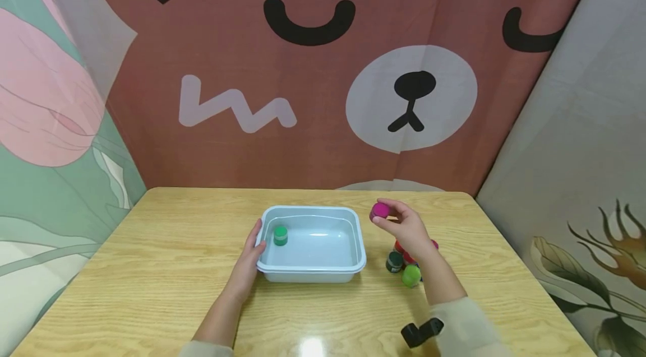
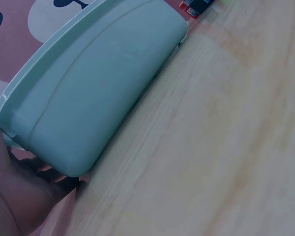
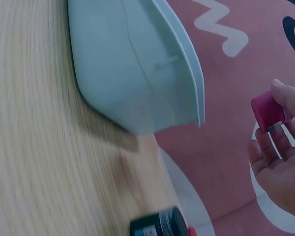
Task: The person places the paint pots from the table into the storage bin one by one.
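Note:
A light blue plastic basin point(image 1: 313, 277) stands on the table, with one small green paint jar point(image 1: 280, 235) inside at its left. My left hand point(image 1: 248, 263) holds the basin's left end, thumb over the rim and fingers along the outside; the left wrist view shows that hand point(image 2: 19, 191) at the basin's corner. Raised to the right of the basin, my right hand point(image 1: 407, 229) pinches a small magenta paint jar point(image 1: 379, 211) between thumb and fingers. In the right wrist view the magenta jar point(image 3: 271, 112) is off the table, beyond the basin's rim.
Right of the basin, below my right hand, several small paint jars cluster, among them a dark green jar point(image 1: 394, 262) and a lime green jar point(image 1: 411, 276); my forearm partly hides them. A patterned curtain point(image 1: 323, 155) hangs behind the wooden table point(image 1: 176, 267).

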